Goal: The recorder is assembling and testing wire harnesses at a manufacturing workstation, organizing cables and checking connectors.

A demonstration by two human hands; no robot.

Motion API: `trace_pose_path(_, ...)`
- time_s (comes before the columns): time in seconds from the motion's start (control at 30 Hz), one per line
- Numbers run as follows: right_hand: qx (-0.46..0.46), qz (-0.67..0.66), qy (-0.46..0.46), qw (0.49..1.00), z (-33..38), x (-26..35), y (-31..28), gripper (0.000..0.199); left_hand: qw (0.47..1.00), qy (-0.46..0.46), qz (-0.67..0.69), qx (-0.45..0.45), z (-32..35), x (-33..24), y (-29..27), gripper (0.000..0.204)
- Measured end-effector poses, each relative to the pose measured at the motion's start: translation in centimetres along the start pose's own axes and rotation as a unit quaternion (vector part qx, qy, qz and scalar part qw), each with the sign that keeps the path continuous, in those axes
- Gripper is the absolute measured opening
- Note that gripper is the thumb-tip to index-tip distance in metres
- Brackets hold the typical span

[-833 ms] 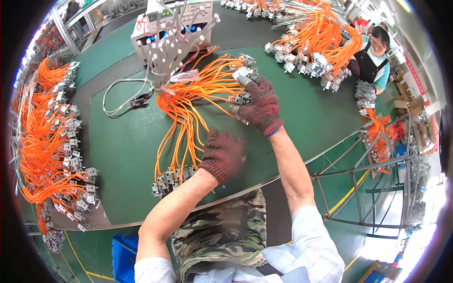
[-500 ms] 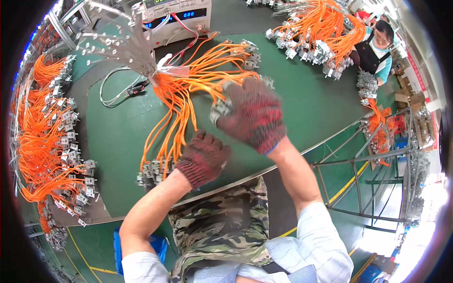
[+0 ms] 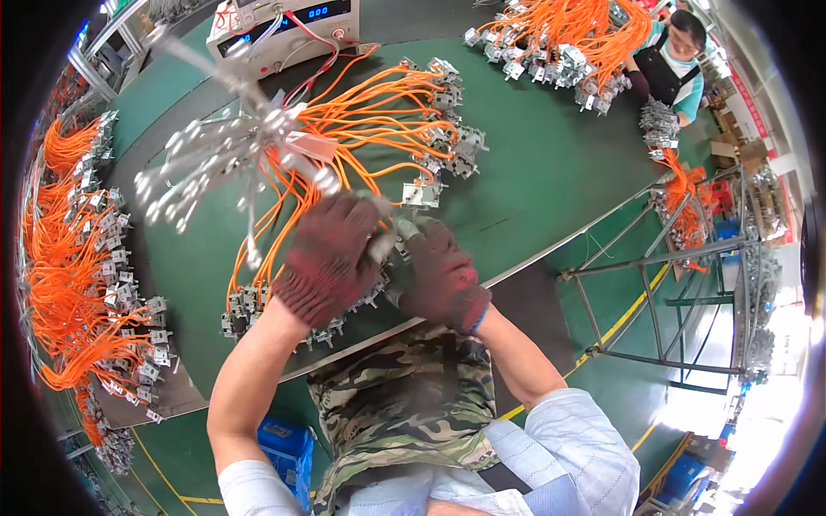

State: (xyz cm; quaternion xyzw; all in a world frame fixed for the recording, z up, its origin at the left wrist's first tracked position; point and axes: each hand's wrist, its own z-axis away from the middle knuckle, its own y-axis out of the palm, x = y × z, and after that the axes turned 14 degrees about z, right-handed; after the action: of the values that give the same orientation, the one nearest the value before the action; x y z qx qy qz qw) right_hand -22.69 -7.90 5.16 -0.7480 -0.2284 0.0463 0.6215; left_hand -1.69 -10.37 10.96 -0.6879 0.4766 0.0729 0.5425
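My left hand (image 3: pixel 327 258), in a dark red and black knit glove, is closed over the near part of a bundle of orange cables (image 3: pixel 297 202). My right hand (image 3: pixel 440 273), gloved alike, is closed just beside it, fingers drawn in. Between the two hands shows a small grey metal part (image 3: pixel 381 248), blurred and partly covered by the fingers. The cables fan out from a gathered middle to grey metal end pieces (image 3: pixel 447 95) on the far right and more end pieces (image 3: pixel 245 310) near my left wrist. Their silvery other ends (image 3: pixel 198 163) spread toward the left.
A power supply (image 3: pixel 288 39) with red and white leads stands at the back. More orange cable bundles lie along the left (image 3: pixel 82 267) and at the far right (image 3: pixel 576 43), by a co-worker (image 3: pixel 675 64). The green table's front edge (image 3: pixel 533 262) slants in front of me; a metal frame (image 3: pixel 662 292) stands right.
My left hand has moved up over the cables. My right hand has come down and left beside it. The bundle's silvery ends have swung lower, and the end pieces at right lie more spread.
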Motion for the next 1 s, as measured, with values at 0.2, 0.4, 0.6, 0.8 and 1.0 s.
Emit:
trace_pose_path(0.2,-0.015,-0.278,0.217,0.935,-0.2,-2.5,-1.2,0.071,0.97,-0.065,-0.197,0.128,-4.8,2.5,4.7,0.03)
trace_pose_path(0.4,0.009,-0.173,0.242,0.955,-5.2,-4.7,0.8,0.061,0.972,-0.069,-0.192,0.116,-3.4,3.3,5.5,0.047)
trace_pose_path(0.6,-0.028,-0.059,0.208,0.976,-6.0,-3.6,1.7,0.044,0.975,-0.069,-0.178,0.116,-3.2,2.9,5.2,0.046)
trace_pose_path(0.8,-0.155,-0.195,0.101,0.963,-6.4,-4.9,1.5,0.023,0.98,-0.077,-0.159,0.091,-3.4,2.8,5.4,0.043)
trace_pose_path(1.0,-0.048,0.1,-0.156,0.982,-5.1,-9.5,-1.7,0.025,0.977,0.072,-0.185,0.077,-2.5,3.8,5.1,0.032)
